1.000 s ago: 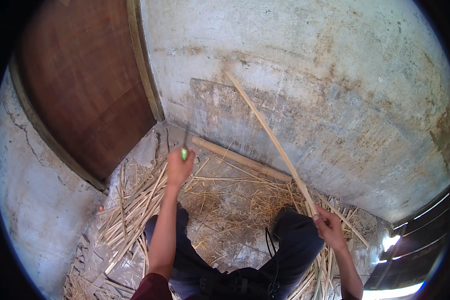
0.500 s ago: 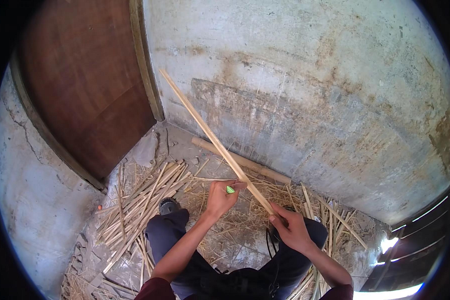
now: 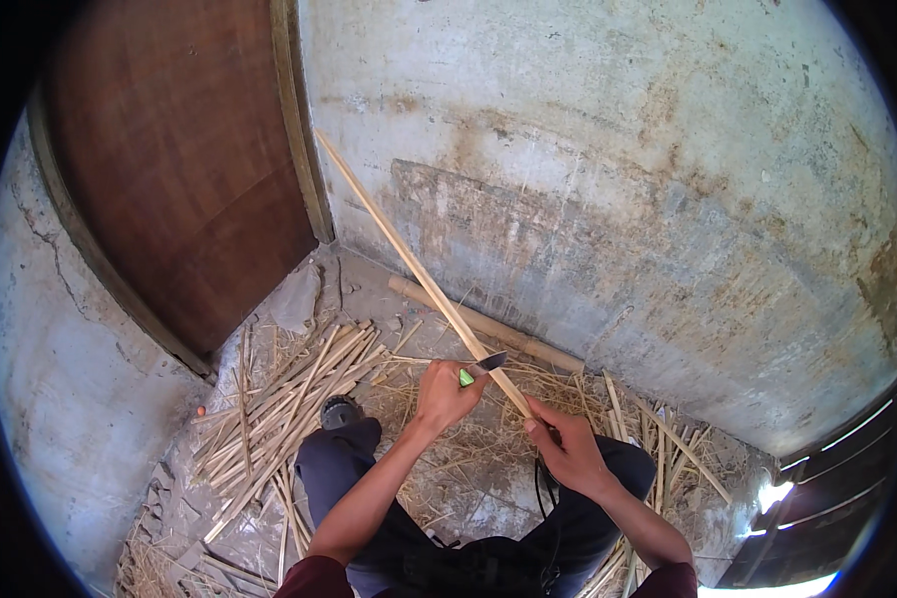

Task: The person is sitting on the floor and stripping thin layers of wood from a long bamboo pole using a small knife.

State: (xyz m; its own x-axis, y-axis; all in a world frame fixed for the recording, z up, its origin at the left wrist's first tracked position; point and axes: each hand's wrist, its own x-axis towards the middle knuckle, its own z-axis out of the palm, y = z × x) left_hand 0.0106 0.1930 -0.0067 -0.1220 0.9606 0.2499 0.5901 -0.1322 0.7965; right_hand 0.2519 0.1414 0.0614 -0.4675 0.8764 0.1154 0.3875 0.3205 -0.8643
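My left hand (image 3: 447,395) is closed round the green handle of a knife (image 3: 491,362). The dark blade lies across a long pale strip that looks like bamboo (image 3: 409,257), touching it a short way above my other hand. My right hand (image 3: 573,453) grips the strip's near end, thumb and fingers pressed round it. From there the strip slants up and away to the left, its far tip in front of the wall. Most of the knife handle is hidden in my left fingers.
Left of my legs lies a heap of split strips (image 3: 279,409). A round pole (image 3: 498,327) rests along the wall base (image 3: 608,219). Thin shavings (image 3: 468,429) cover the floor between my feet. More strips (image 3: 668,448) lie at right. A brown door (image 3: 169,169) stands at left.
The knife blade now shows dark and broad across the strip, where before it was seen nearly edge-on. My right hand and the strip's near end have shifted slightly up and left.
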